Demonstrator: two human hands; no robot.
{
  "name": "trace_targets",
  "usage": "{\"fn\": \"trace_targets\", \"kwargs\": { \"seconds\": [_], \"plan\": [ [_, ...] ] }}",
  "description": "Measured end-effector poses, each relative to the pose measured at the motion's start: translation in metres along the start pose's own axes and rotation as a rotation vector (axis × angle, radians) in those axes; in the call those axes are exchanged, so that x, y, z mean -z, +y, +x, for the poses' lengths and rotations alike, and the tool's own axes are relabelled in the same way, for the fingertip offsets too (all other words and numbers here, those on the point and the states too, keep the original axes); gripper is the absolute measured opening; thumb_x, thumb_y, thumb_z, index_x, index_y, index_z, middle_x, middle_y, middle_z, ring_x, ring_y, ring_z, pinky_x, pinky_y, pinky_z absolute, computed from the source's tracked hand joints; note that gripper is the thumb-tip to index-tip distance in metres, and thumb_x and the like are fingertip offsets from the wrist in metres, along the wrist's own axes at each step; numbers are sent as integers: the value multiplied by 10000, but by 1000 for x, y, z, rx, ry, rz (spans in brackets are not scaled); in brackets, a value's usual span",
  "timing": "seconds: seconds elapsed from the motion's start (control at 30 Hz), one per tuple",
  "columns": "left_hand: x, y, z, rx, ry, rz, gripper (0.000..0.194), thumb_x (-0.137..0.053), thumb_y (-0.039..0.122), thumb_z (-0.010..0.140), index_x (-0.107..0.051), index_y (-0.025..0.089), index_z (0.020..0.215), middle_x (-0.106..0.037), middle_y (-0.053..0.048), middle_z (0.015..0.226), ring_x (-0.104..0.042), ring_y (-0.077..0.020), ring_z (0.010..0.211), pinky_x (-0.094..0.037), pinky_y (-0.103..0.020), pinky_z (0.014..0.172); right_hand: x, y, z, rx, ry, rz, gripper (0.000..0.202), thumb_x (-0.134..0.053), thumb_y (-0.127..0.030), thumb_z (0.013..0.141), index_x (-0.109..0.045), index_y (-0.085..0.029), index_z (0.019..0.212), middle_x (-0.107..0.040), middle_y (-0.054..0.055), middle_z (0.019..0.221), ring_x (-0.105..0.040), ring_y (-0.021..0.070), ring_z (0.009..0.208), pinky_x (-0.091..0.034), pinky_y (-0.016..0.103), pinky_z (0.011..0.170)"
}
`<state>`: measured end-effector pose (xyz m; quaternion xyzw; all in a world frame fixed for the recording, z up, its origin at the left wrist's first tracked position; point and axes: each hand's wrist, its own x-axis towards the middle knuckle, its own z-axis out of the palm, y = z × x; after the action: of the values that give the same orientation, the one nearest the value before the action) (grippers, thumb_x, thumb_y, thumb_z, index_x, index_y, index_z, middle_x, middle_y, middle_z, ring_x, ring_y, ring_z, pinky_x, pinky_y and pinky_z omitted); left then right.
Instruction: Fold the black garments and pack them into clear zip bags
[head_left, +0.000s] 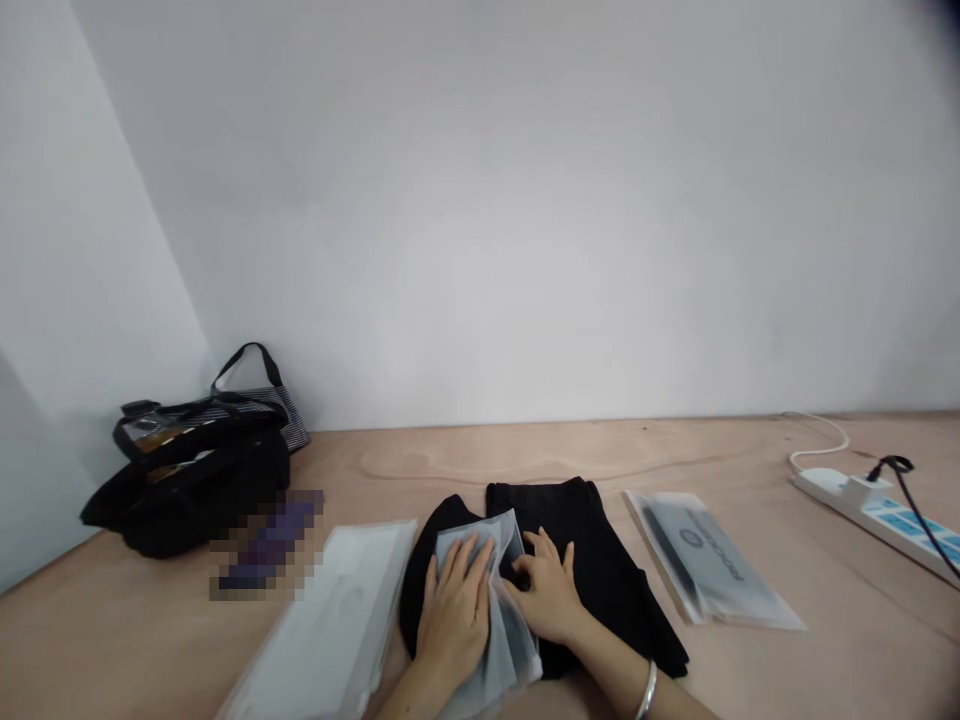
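A frosted plastic bag [502, 655] lies on top of a folded black garment [600, 565] at the front middle of the table. My left hand [456, 615] rests on the bag with its fingers stretched out flat. At the bag's right side, my right hand [546, 590] has its thumb and index finger pinched together on the bag's edge, while its other fingers are raised. To the left is a stack of flat frosted plastic bags [341, 600]. Another frosted bag [709, 560], with something dark inside and printed lettering, lies to the right.
On the wooden table [420, 460], a black bag [210, 490] stands at the left in front of a striped bag [294, 405]. A pixelated purple patch [274, 540] is beside it. A white power strip [892, 515] with plugs and cables lies at the right. A white wall [555, 220] rises behind.
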<state>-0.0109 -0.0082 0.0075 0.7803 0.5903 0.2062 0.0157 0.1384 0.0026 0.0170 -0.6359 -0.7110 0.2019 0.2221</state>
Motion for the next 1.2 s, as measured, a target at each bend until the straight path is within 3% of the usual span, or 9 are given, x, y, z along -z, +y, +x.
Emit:
{"fn": "trace_targets", "kwargs": {
  "seconds": [0.1, 0.2, 0.3, 0.5, 0.63, 0.73, 0.83, 1.0, 1.2],
  "plan": [
    [-2, -2, -1, -3, -7, 5, 416, -276, 297, 899, -337, 328, 1309, -350, 17, 1380, -268, -209, 1273, -183, -481, 1036, 0, 12, 4, 8, 65, 29, 180, -517, -343, 724, -625, -202, 752, -444, 74, 1290, -235, 278, 1273, 1, 543, 1014],
    [-4, -3, -2, -31, -33, 8, 419, -258, 323, 909, -285, 350, 1327, -313, 24, 1399, -225, -205, 1292, -160, -487, 1042, 9, 30, 9, -21, 150, 103, 189, -477, -310, 754, -594, -182, 828, -569, 92, 1128, -461, 231, 1116, -220, 419, 1001],
    [-6, -3, -3, -50, -43, 26, 425, -277, 331, 907, -268, 363, 1330, -286, 21, 1412, -188, -212, 1305, -139, -488, 1048, 28, 51, 16, -40, 172, 134, 217, -413, -290, 799, -548, -166, 916, -639, 70, 910, -583, 177, 890, -398, 268, 817],
    [-6, 0, -3, 20, -56, 46, 433, -332, 318, 881, -336, 317, 1315, -285, -11, 1414, -156, -253, 1311, -127, -498, 1047, 67, 92, 43, -176, 288, 91, 249, -397, -308, 807, -522, -142, 946, -623, 99, 915, -574, 202, 894, -409, 271, 761],
    [-5, 3, -3, 65, -28, 75, 427, -376, 312, 848, -419, 290, 1272, -325, -27, 1392, -187, -259, 1301, -140, -493, 1043, 69, 99, 58, -275, 368, 54, 362, -292, -319, 853, -489, -98, 1061, -613, 133, 936, -582, 211, 875, -422, 282, 722],
    [-3, 3, -3, 124, 24, 84, 419, -428, 326, 811, -489, 247, 1219, -375, -51, 1353, -260, -266, 1267, -221, -452, 1022, 62, 89, 55, -296, 419, 0, 429, -361, -272, 821, -428, -29, 1169, -548, 212, 1085, -512, 262, 1028, -380, 334, 827],
    [0, 1, -3, 160, 92, 39, 417, -479, 302, 773, -522, 216, 1178, -384, -76, 1321, -310, -275, 1227, -313, -417, 973, 57, 76, 44, -201, 459, -224, 535, -456, -273, 782, -371, -46, 1258, -365, 229, 1309, -289, 331, 1226, -233, 448, 960],
    [4, -9, -1, 205, 181, -128, 412, -516, 162, 703, -538, 175, 1115, -361, -101, 1277, -386, -255, 1164, -348, -380, 964, 45, 68, 35, 157, 164, -503, 544, -393, -478, 826, -362, -237, 1313, -271, 79, 1412, -107, 292, 1306, -29, 501, 1017],
    [13, -18, 2, 269, 107, -442, 255, -561, 184, 666, -590, 184, 920, -585, -52, 991, -561, -213, 959, -432, -345, 868, 24, 72, 35, 46, 53, -534, 581, -280, -554, 846, -233, -285, 1359, -226, 77, 1426, -89, 307, 1307, 45, 581, 973]
  ]
}}
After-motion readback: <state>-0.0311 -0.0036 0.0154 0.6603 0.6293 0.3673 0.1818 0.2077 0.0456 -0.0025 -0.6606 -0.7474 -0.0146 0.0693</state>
